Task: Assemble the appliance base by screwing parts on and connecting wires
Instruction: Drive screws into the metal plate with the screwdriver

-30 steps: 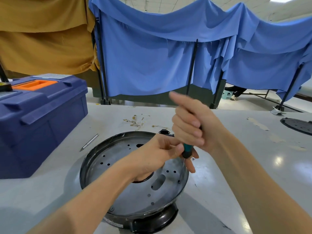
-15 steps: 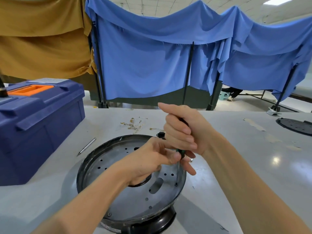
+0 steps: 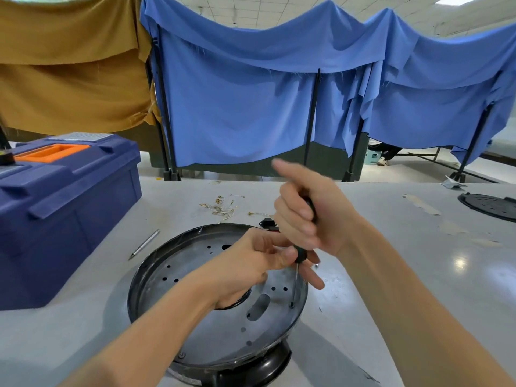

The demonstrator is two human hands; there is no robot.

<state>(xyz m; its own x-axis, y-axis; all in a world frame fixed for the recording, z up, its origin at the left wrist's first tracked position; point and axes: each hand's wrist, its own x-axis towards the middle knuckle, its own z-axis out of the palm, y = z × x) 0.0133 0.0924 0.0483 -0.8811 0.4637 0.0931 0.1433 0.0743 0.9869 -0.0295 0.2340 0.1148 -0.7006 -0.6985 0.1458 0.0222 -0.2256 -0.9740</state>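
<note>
A round black appliance base [image 3: 156,263] with a perforated grey metal plate [image 3: 223,331] inside lies on the table in front of me. My right hand [image 3: 310,216] grips the dark handle of a screwdriver [image 3: 300,254] held upright. Its thin shaft runs down to a screw hole [image 3: 291,304] near the plate's right rim. My left hand [image 3: 251,263] reaches over the plate, and its fingertips pinch the screwdriver where handle meets shaft. The right hand is motion-blurred.
A dark blue toolbox [image 3: 61,208] with an orange handle stands at the left. A metal pen-like rod [image 3: 143,244] lies beside the base. Loose wire terminals [image 3: 222,206] sit behind it. Another black disc [image 3: 491,205] lies at the far right. Blue and mustard curtains hang behind the table.
The view has shifted slightly and my right hand has twisted on the screwdriver handle, blurring. The tip stays at the same hole; my left hand keeps steadying it.
</note>
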